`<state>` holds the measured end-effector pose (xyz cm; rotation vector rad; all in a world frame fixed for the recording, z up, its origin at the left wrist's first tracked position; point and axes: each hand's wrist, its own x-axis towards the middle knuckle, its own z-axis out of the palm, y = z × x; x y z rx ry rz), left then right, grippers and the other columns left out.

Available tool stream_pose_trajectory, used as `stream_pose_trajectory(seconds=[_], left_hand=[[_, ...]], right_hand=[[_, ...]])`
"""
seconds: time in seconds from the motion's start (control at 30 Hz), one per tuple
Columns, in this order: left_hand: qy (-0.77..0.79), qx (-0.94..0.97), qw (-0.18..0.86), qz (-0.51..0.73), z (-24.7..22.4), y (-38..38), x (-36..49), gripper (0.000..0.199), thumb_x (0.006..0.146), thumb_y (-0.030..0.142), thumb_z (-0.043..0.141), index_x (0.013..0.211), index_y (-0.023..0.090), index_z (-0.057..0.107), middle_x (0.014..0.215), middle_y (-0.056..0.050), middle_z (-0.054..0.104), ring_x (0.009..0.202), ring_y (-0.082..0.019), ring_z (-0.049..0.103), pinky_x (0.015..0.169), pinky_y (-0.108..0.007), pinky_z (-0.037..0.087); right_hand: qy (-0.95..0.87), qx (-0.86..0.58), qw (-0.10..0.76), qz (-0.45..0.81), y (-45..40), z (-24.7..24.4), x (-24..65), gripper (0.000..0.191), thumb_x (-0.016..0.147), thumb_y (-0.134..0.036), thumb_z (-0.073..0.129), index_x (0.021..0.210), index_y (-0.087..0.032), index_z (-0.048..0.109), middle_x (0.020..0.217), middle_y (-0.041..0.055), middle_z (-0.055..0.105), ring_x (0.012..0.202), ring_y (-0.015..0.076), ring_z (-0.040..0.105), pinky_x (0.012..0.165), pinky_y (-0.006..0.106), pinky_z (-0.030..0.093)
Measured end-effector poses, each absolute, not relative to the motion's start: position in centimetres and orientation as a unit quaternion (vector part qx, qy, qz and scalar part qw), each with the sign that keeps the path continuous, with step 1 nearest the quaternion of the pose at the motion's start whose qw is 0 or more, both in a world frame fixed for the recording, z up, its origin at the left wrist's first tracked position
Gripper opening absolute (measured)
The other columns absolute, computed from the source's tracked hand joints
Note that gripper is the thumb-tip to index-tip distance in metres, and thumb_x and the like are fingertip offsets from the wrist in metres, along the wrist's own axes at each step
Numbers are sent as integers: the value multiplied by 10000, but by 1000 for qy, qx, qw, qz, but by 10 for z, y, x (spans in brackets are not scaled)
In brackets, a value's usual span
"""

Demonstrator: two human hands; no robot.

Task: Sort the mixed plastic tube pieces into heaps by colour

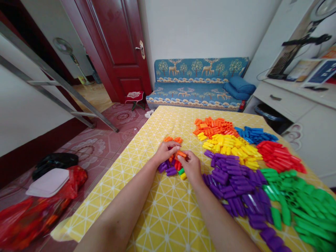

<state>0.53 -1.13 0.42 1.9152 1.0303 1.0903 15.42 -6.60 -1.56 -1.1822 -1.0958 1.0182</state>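
Both hands meet over a small mixed group of plastic pieces on a yellow patterned tablecloth (pixel 105 196). My right hand (pixel 191 164) is closed on an orange piece (pixel 181 154) between thumb and fingers. Close beside it, my left hand (pixel 166 151) has its fingers bent inward at the orange pieces; what it holds, if anything, is hidden. Around the hands lie orange pieces (pixel 168 139), purple pieces (pixel 171 171), red ones partly covered, a green piece (pixel 181 171) and a yellow piece (pixel 183 176).
Sorted piles fill the table's right side: orange (pixel 215 126), yellow (pixel 233 147), blue (pixel 256 134), red (pixel 280 156), purple (pixel 236 182) and green (pixel 309 199). Beyond the table stands a blue sofa (pixel 183 92). Bags (pixel 57 164) lie on the floor, left; a white cabinet (pixel 294 105) stands right.
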Motion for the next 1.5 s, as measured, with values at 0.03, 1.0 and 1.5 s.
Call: stream_pose_trajectory(seconds=[0.03, 1.0, 1.5], left_hand=[[407, 739, 305, 441, 4, -10, 5, 313, 874, 422, 594, 971, 163, 740, 949, -82, 730, 905, -199, 663, 875, -321, 504], [542, 740, 179, 356, -7, 1, -1, 256, 832, 341, 634, 1027, 244, 768, 1246, -79, 650, 1139, -258, 621, 1038, -396, 458], [544, 735, 187, 359, -3, -1, 0, 268, 826, 332, 639, 1034, 221, 765, 1253, -99, 635, 1141, -260, 619, 1028, -393, 462]], right_hand=[[-444, -508, 589, 446, -66, -15, 154, 233, 654, -324, 729, 816, -178, 646, 719, 11, 704, 643, 150, 665, 556, 232, 528], [-127, -352, 834, 405, -76, 60, 173, 327, 865, -421, 517, 1140, -308, 380, 1313, 62, 585, 863, 139, 721, 823, 329, 537], [-225, -347, 871, 266, -91, 93, 185, 400, 928, -419, 408, 1321, -368, 460, 1605, -21, 220, 1407, 163, 377, 1030, 402, 433]])
